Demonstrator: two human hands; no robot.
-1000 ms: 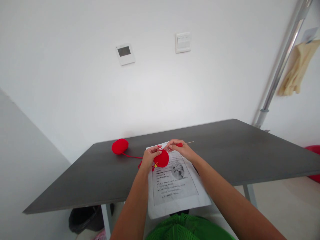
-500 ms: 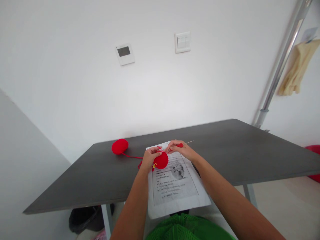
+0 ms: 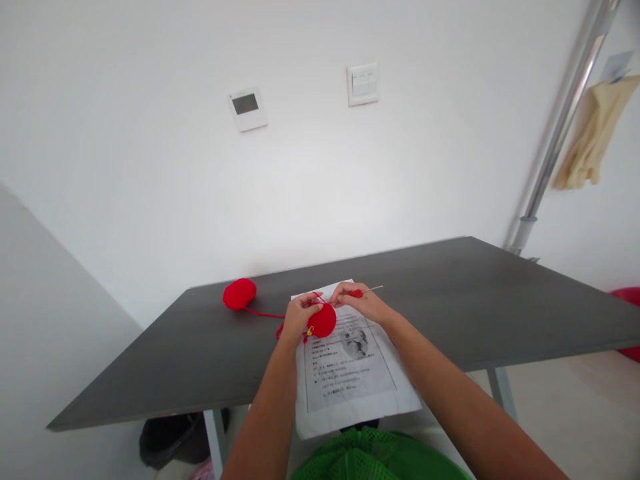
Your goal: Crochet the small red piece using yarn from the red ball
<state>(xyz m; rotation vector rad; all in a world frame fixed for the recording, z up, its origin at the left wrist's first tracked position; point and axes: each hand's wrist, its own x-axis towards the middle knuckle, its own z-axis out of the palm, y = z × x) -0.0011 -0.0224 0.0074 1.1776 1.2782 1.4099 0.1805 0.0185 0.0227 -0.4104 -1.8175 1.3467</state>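
My left hand [image 3: 301,312] pinches the upper left edge of a round red crochet piece [image 3: 323,321], with a strand of yarn raised near the fingers. A yellow stitch marker [image 3: 311,330] hangs at the piece's lower left. Closed around a crochet hook [image 3: 357,293] with a red grip, my right hand [image 3: 361,301] is at the piece's upper right edge. The hook's thin metal far end points out to the right; its working tip is too small to make out. From the left hand, yarn runs left to a red yarn ball [image 3: 239,294] on the table.
Beneath the hands, a printed sheet [image 3: 350,393] lies on the dark grey table [image 3: 440,280] and overhangs its front edge. Green mesh fabric [image 3: 375,457] is close in front of me. Under the table's left side stands a black bin [image 3: 173,440]. A white wall rises behind.
My right hand and the hook have shifted slightly left, closer to the crochet piece. The left hand keeps its hold in nearly the same place.
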